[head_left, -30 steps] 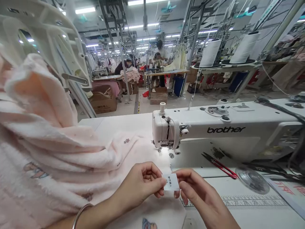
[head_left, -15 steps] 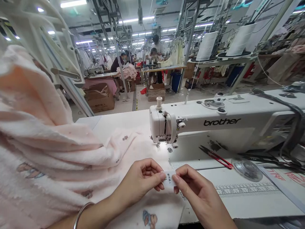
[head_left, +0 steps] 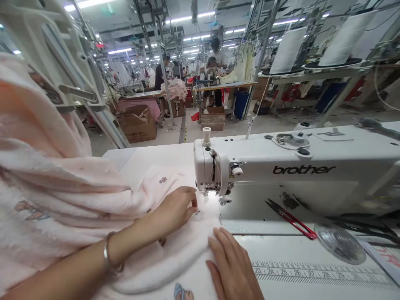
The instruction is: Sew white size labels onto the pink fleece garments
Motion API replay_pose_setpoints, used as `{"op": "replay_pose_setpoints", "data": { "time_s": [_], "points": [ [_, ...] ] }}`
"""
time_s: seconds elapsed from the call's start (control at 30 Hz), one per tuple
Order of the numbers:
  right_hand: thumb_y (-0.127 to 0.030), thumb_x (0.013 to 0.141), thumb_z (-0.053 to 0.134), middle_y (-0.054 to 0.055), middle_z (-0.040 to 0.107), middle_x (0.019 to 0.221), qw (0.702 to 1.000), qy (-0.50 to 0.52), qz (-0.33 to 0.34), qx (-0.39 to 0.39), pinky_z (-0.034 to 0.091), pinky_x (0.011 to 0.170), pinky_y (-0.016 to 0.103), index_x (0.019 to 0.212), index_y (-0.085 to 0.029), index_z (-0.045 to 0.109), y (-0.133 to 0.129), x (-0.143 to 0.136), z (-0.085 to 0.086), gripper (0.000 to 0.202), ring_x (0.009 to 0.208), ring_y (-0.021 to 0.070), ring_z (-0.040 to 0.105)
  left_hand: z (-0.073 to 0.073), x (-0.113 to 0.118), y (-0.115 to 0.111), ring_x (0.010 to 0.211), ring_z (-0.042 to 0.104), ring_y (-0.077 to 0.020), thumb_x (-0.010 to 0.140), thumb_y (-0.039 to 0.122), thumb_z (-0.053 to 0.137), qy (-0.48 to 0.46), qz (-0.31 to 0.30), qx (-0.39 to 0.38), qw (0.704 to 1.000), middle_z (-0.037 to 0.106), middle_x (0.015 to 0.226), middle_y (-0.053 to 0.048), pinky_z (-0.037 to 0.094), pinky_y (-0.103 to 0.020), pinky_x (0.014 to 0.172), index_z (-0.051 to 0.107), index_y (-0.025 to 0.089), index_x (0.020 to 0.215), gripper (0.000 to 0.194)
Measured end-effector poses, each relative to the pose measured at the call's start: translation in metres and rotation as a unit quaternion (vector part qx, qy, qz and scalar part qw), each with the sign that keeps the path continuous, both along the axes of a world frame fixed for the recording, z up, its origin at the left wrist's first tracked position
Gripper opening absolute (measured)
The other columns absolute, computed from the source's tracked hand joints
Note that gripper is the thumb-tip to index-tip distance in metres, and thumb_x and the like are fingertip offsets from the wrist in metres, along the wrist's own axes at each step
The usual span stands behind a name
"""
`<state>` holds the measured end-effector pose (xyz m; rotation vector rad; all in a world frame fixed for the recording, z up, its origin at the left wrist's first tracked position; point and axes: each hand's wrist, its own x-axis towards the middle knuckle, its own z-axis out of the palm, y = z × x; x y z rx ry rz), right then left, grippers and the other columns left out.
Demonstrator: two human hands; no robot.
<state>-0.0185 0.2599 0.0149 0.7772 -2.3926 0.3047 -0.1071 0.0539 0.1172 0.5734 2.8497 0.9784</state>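
Note:
Pale pink fleece fabric with small printed figures lies over the left side of the sewing table and under the head of the white sewing machine. My left hand is just left of the needle area, its thumb and bent fingers together at a small white label with dark print. The label is against the fabric, and part of it is hidden by my fingers. Lower right, my right hand rests flat on the fabric's edge, fingers stretched out and holding nothing.
Red-handled thread snips lie on the machine bed beside a clear round disc. A printed ruler scale runs along the table. White thread cones stand behind. Cardboard boxes and co-workers are farther back.
Both hands held the label in front of the machine earlier. My left hand has moved it forward onto the fabric near the needle; my right hand let go and now lies flat.

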Motion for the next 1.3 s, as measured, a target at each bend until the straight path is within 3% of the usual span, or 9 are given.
{"op": "replay_pose_setpoints", "data": {
  "time_s": [0.17, 0.33, 0.43, 0.5, 0.6, 0.67, 0.83, 1.0, 1.3],
  "points": [
    [-0.027, 0.084, 0.055, 0.009, 0.055, 0.124, 0.998, -0.02, 0.051, -0.012, 0.044, 0.087, 0.034, 0.107, -0.017, 0.057, 0.006, -0.011, -0.01, 0.024, 0.119, 0.0249, 0.048, -0.033, -0.007, -0.012, 0.114, 0.052, -0.0264, 0.079, 0.018, 0.057, -0.028, 0.009, 0.02, 0.999, 0.06, 0.116, -0.012, 0.036, -0.036, 0.098, 0.06, 0.017, 0.072, 0.007],
    [-0.021, 0.088, 0.05, 0.01, 0.054, 0.107, 0.99, -0.104, 0.02, -0.09, 0.044, 0.09, 0.035, 0.087, -0.019, 0.05, -0.001, -0.023, 0.007, 0.002, 0.121, 0.0244, 0.043, -0.025, 0.006, -0.017, 0.12, 0.048, -0.0258, 0.081, 0.021, 0.055, -0.026, 0.042, 0.041, 0.998, 0.058, 0.122, -0.01, 0.033, -0.036, 0.103, 0.061, 0.019, 0.075, 0.008],
    [-0.022, 0.089, 0.049, 0.009, 0.05, 0.102, 0.983, -0.14, -0.019, -0.114, 0.044, 0.087, 0.039, 0.081, -0.02, 0.045, -0.002, -0.027, 0.011, 0.008, 0.116, 0.0257, 0.044, -0.006, 0.01, -0.002, 0.107, 0.055, -0.0244, 0.081, 0.027, 0.056, -0.036, 0.079, 0.075, 0.993, 0.06, 0.116, -0.009, 0.043, -0.031, 0.087, 0.062, 0.019, 0.08, 0.01],
    [-0.027, 0.088, 0.051, 0.009, 0.049, 0.101, 0.981, -0.154, -0.029, -0.117, 0.046, 0.084, 0.04, 0.083, -0.02, 0.044, 0.001, -0.028, 0.009, 0.011, 0.111, 0.0258, 0.045, 0.0, 0.009, 0.01, 0.085, 0.061, -0.0207, 0.078, 0.03, 0.06, -0.129, 0.083, 0.126, 0.98, 0.066, 0.091, -0.007, 0.046, -0.027, 0.07, 0.063, 0.018, 0.078, 0.012],
    [-0.034, 0.086, 0.055, 0.012, 0.048, 0.107, 0.984, -0.135, -0.035, -0.113, 0.046, 0.084, 0.04, 0.099, -0.017, 0.048, 0.007, -0.027, 0.003, 0.022, 0.109, 0.0262, 0.044, -0.011, 0.005, 0.024, 0.06, 0.06, -0.0154, 0.073, 0.033, 0.063, -0.283, 0.098, 0.205, 0.932, 0.06, 0.062, -0.001, 0.044, -0.023, 0.055, 0.06, 0.016, 0.075, 0.018],
    [-0.035, 0.086, 0.055, 0.014, 0.046, 0.113, 0.988, -0.113, -0.034, -0.1, 0.045, 0.087, 0.041, 0.117, -0.014, 0.046, 0.01, -0.027, 0.0, 0.039, 0.111, 0.027, 0.043, -0.026, 0.001, 0.029, 0.055, 0.06, -0.0147, 0.073, 0.035, 0.062, -0.3, 0.124, 0.22, 0.92, 0.059, 0.059, 0.0, 0.042, -0.022, 0.051, 0.058, 0.015, 0.075, 0.021],
    [-0.03, 0.087, 0.054, 0.015, 0.043, 0.115, 0.991, -0.111, -0.015, -0.075, 0.046, 0.083, 0.042, 0.131, -0.016, 0.043, 0.008, -0.026, -0.005, 0.048, 0.109, 0.028, 0.043, -0.051, -0.005, 0.033, 0.048, 0.056, -0.0123, 0.071, 0.035, 0.062, -0.263, 0.151, 0.187, 0.935, 0.06, 0.058, 0.0, 0.04, -0.022, 0.05, 0.06, 0.014, 0.071, 0.021],
    [-0.027, 0.089, 0.051, 0.016, 0.042, 0.116, 0.985, -0.132, -0.035, -0.109, 0.044, 0.084, 0.045, 0.129, -0.017, 0.045, 0.004, -0.024, -0.006, 0.042, 0.111, 0.0289, 0.043, -0.05, -0.005, 0.035, 0.047, 0.056, -0.0122, 0.072, 0.033, 0.059, -0.24, 0.157, 0.157, 0.945, 0.06, 0.059, 0.0, 0.039, -0.022, 0.049, 0.061, 0.015, 0.071, 0.018],
    [-0.027, 0.086, 0.053, 0.017, 0.042, 0.115, 0.993, -0.099, -0.026, -0.065, 0.047, 0.083, 0.042, 0.129, -0.014, 0.046, 0.006, -0.026, -0.004, 0.045, 0.109, 0.0283, 0.043, -0.043, -0.005, 0.04, 0.05, 0.057, -0.0133, 0.073, 0.03, 0.058, -0.226, 0.166, 0.105, 0.954, 0.061, 0.058, 0.0, 0.04, -0.022, 0.052, 0.061, 0.015, 0.07, 0.015]
  ]
}}
